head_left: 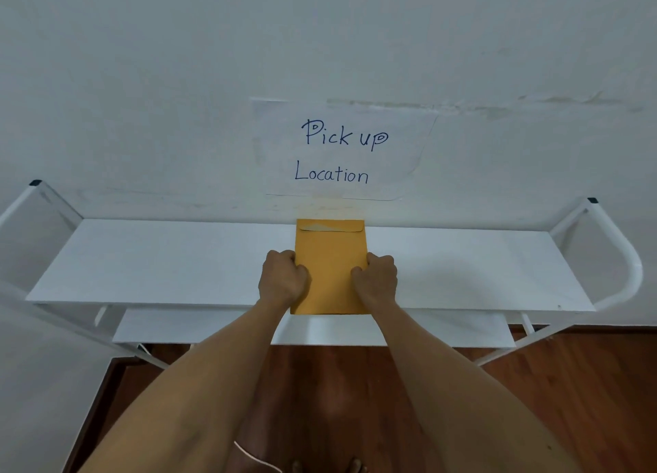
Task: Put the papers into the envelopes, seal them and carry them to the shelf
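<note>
A yellow-brown envelope (330, 259) lies over the middle of the white shelf top (142, 259), its flap end towards the wall and its near end at the shelf's front edge. The flap looks folded down. My left hand (282, 278) grips the envelope's left edge, thumb on top. My right hand (377, 278) grips its right edge the same way. No loose papers are in view.
A paper sign reading "Pick up Location" (341, 150) is taped to the wall above the shelf. White tube rails (629, 259) rise at both ends of the shelf. A lower white shelf board (199, 325) sits beneath. Brown wooden floor (569, 383) lies below.
</note>
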Available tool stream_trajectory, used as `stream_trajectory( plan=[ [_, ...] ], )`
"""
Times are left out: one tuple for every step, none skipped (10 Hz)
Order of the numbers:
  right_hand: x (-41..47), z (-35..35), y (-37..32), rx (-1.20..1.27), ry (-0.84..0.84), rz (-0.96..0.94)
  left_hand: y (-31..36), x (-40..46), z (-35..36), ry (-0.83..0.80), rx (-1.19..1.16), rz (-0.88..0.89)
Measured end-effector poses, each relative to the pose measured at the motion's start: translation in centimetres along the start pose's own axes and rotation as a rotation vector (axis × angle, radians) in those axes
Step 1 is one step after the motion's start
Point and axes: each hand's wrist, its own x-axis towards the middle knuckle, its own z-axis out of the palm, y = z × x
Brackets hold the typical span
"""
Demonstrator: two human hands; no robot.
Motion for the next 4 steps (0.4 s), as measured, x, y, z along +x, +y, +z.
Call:
stream_trajectory(
  plan=[
    [0.1, 0.1, 0.4, -0.073, -0.009, -0.047, -0.5, 0.4, 0.2, 0.001, 0.036, 0.024],
    [0.3, -0.3, 0.5, -0.148, -0.012, -0.1, -0.4, 0.5, -0.2, -0.004, 0.094, 0.058],
    [0.7, -0.8, 1.1, -0.201, 0.055, -0.219, -1.3, 1.1, -0.5, 0.054, 0.178, 0.16],
    [1.5, -1.7, 2.2, -0.244, 0.103, -0.304, -2.2, 1.9, -0.9, 0.12, 0.289, 0.258]
  ],
)
